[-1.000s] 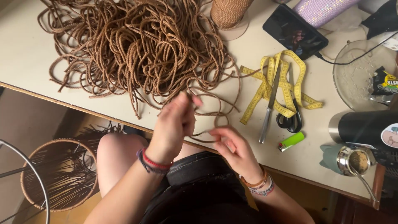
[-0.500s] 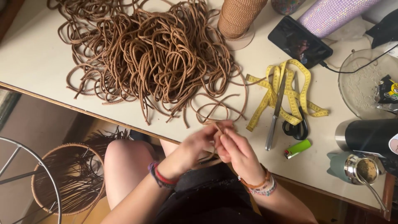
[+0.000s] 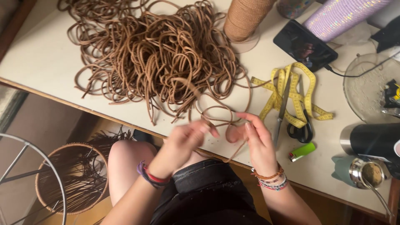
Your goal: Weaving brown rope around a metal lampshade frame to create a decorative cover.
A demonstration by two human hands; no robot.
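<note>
A big tangled heap of brown cord (image 3: 158,58) covers the far left of the white table (image 3: 37,62). My left hand (image 3: 183,143) and my right hand (image 3: 254,139) are close together at the table's near edge. Both pinch a loop of the same brown cord (image 3: 216,114) that trails back into the heap. My left hand is motion-blurred. Each wrist wears several bracelets.
Right of my hands lie a yellow tape measure (image 3: 291,96), black-handled scissors (image 3: 293,121) and a green lighter (image 3: 302,151). A cord spool (image 3: 246,16), a phone (image 3: 304,46), a glass dish (image 3: 368,89) and a black flask (image 3: 371,139) stand farther right. A round woven frame (image 3: 71,179) sits on the floor.
My left hand dropped from above the table edge to meet my right hand, and both now work a loop of cord. The camera shifted slightly.
</note>
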